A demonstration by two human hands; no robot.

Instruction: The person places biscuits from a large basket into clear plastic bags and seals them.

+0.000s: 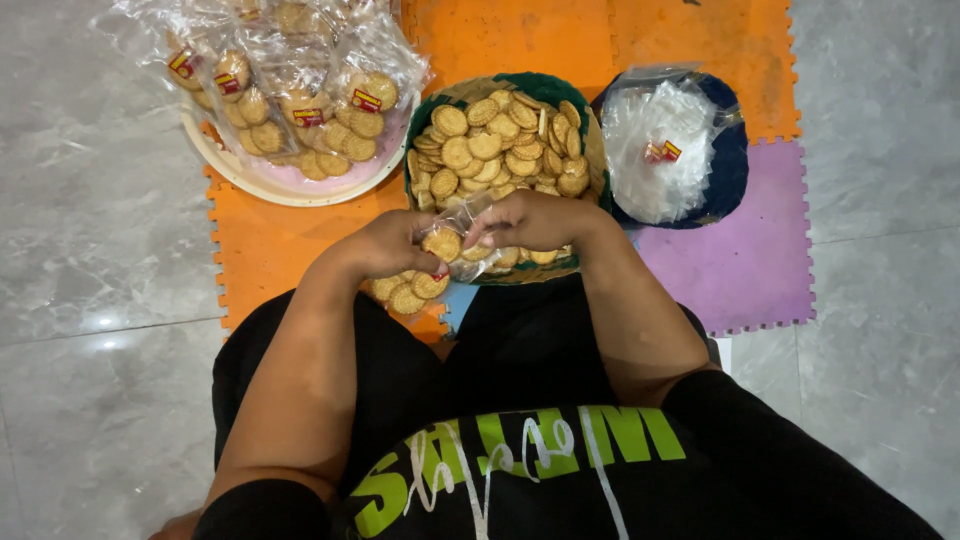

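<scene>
My left hand grips a small clear plastic bag partly filled with round tan biscuits. My right hand pinches the bag's open top and holds a biscuit at its mouth. Several biscuits sag in the bag's bottom below my left hand. Both hands hover over the near rim of a woven green basket heaped with loose biscuits.
A round white tray at the back left holds several filled, labelled biscuit bags. A dark blue bowl to the right holds empty clear bags. Orange and purple foam mats lie on grey tile floor.
</scene>
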